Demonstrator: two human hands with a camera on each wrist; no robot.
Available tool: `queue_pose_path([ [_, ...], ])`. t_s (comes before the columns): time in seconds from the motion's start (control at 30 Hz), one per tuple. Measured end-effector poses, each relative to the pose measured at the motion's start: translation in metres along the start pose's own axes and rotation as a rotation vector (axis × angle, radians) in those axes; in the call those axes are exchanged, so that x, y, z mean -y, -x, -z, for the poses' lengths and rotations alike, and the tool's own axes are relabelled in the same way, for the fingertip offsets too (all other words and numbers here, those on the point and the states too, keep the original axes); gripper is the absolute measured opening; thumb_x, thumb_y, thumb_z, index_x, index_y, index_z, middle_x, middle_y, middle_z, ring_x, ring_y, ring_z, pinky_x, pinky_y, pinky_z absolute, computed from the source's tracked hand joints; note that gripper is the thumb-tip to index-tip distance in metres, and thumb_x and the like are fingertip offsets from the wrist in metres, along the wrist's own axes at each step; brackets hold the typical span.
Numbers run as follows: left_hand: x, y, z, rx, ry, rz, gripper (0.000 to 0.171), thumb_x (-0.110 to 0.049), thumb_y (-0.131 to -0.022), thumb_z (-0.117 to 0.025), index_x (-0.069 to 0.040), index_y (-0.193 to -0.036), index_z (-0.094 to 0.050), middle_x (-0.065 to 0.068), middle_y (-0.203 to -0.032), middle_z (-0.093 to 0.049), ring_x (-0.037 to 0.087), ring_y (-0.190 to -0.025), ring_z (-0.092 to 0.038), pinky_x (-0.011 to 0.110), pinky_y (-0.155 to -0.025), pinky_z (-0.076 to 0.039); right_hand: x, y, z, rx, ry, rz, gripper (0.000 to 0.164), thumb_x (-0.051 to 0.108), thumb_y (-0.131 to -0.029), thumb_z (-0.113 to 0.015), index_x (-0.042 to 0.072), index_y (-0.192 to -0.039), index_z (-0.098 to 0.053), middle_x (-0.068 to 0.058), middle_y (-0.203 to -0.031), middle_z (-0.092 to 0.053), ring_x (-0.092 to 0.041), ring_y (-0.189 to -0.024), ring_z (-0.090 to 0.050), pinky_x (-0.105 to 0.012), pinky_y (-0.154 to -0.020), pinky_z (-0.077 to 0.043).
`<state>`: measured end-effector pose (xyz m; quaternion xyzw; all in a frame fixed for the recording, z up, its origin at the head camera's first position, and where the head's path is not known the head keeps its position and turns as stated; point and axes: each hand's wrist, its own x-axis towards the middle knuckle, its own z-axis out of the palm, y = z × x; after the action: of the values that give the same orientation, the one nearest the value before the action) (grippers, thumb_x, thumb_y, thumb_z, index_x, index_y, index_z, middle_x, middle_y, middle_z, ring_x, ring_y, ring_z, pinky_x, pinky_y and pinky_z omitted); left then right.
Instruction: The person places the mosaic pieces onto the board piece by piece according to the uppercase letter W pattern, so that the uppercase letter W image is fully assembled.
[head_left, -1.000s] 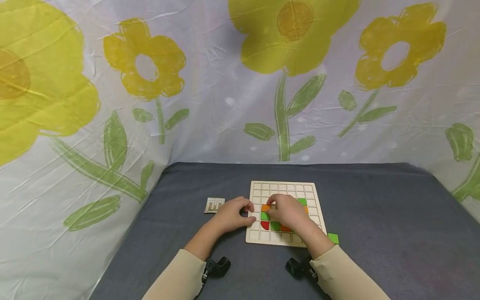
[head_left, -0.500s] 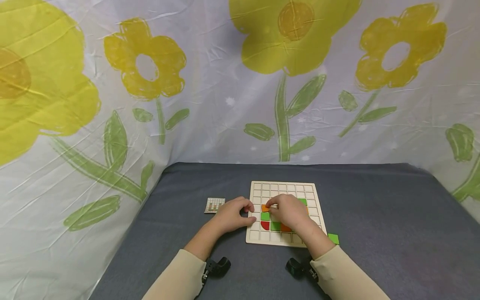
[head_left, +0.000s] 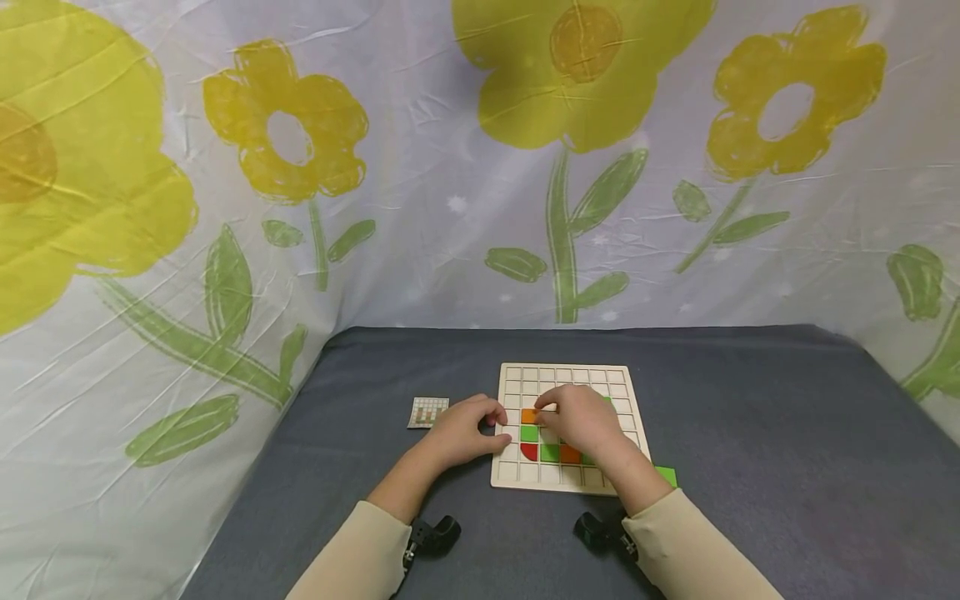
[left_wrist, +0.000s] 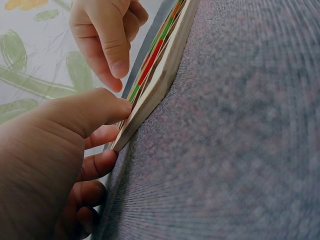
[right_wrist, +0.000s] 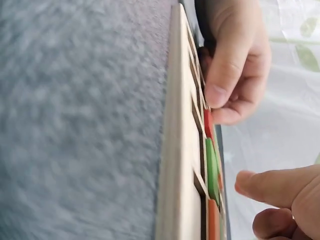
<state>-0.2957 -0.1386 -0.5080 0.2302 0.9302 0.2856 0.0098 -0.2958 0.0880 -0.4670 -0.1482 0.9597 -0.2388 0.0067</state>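
Note:
A pale wooden grid board [head_left: 517,477] lies on the dark cloth. My left hand [head_left: 465,429] touches its left border with thumb and forefinger; the left wrist view puts the thumb [left_wrist: 112,107] on the rim and other fingers loosely bent beside the edge. Over the board's middle is my right hand [head_left: 581,417], thumb and forefinger close to an orange tile [head_left: 528,416] lying in its cell. Below that tile sit a green tile [head_left: 529,433] and a red rounded piece [head_left: 528,452]. The right hand covers several other cells. Nothing shows between its fingers in the wrist views.
A small pattern card [head_left: 429,412] lies left of the board. One loose green tile [head_left: 666,476] is by the board's lower right corner, partly behind the right forearm. Black wrist cameras [head_left: 438,535] hang under both sleeves. A flower-printed sheet [head_left: 420,167] rises behind the table.
The orange tile, tilted half a second ago, now sits square in its cell. My right hand has shifted slightly and its fingertips have lifted. My left hand stays at the board's border.

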Motion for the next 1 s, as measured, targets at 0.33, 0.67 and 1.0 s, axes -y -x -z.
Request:
queue_pose_path([
  [0.33,0.003,-0.001,-0.002,-0.002,-0.012,-0.019,0.017,-0.038,-0.089,-0.076,-0.028,-0.096,-0.064,-0.009,-0.088,-0.051,0.009,-0.076,-0.049,0.031,-0.069,-0.041,-0.014,0.007,0.020,0.033,-0.059,0.012,0.023,0.027,-0.094,-0.075,0.018,-0.114,-0.079,0.005,-0.076,-0.062,-0.015,-0.062,-0.051,-0.032,-0.055,-0.039],
  [0.67,0.001,-0.001,-0.002,-0.012,-0.004,-0.013,0.018,-0.039,-0.089,-0.076,-0.028,-0.096,-0.064,-0.010,-0.088,-0.051,0.009,-0.077,-0.049,0.032,-0.069,-0.041,-0.039,0.018,0.052,0.089,-0.243,0.022,0.030,0.021,-0.095,-0.075,0.011,-0.123,-0.075,-0.002,-0.076,-0.051,-0.014,-0.055,-0.036,-0.034,-0.057,-0.036],
  [1.0,0.002,-0.001,-0.002,-0.023,0.017,-0.028,0.018,-0.038,-0.089,-0.077,-0.027,-0.095,-0.064,-0.009,-0.089,-0.052,0.010,-0.078,-0.050,0.032,-0.070,-0.041,-0.059,0.031,0.073,0.115,-0.254,0.014,0.038,0.015,-0.091,-0.077,0.006,-0.128,-0.070,-0.003,-0.084,-0.052,-0.018,-0.066,-0.042,-0.033,-0.059,-0.037],
])
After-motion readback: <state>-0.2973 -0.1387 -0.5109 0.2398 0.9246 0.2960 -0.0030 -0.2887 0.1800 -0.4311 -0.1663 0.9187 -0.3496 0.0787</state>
